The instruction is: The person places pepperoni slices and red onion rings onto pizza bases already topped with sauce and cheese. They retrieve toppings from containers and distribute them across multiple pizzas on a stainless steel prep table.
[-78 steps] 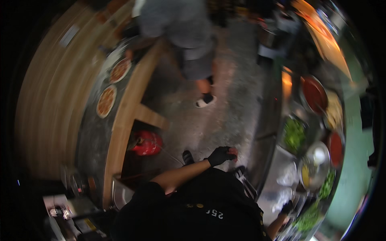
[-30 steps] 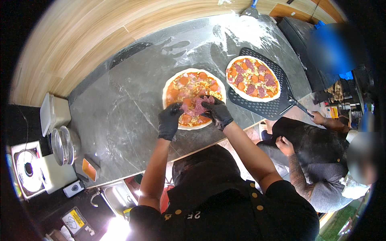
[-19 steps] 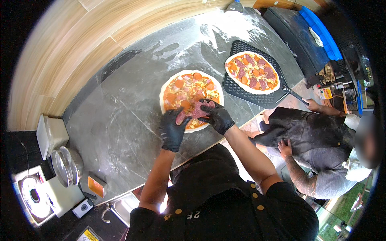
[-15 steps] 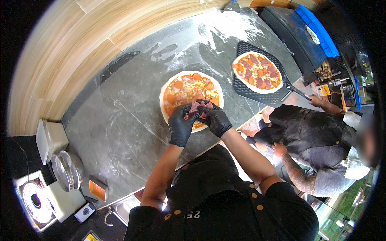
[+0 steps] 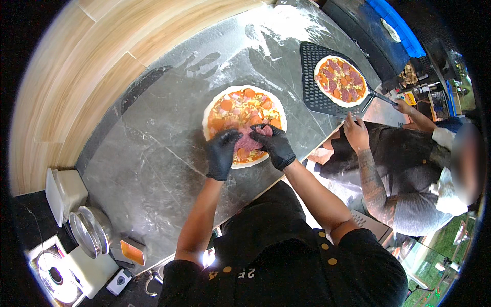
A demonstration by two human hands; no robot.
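Note:
An uncooked pizza (image 5: 244, 109) with sauce, cheese, round orange-red slices and pink bits lies on the dark stone counter in front of me. Both my hands wear black gloves and hover over its near half. Thin salami slices (image 5: 249, 145) spread between them, low over or against the topping. My left hand (image 5: 221, 154) pinches the slices' left side with its fingertips. Folded salami sits in the fingers of my right hand (image 5: 277, 147), which closes on the right side.
At right, a co-worker grips a black perforated peel (image 5: 313, 87) bearing another topped pizza (image 5: 341, 82). Flour (image 5: 279, 25) dusts the far counter (image 5: 148, 153). Clear round containers (image 5: 88, 231) and an orange-filled tub (image 5: 133, 251) stand at the left. A blue tray (image 5: 396, 25) is far right.
My hands have moved slightly apart, and the salami between them has spread out lower over the pizza. The co-worker's peel has shifted away to the right; their free hand has risen toward it.

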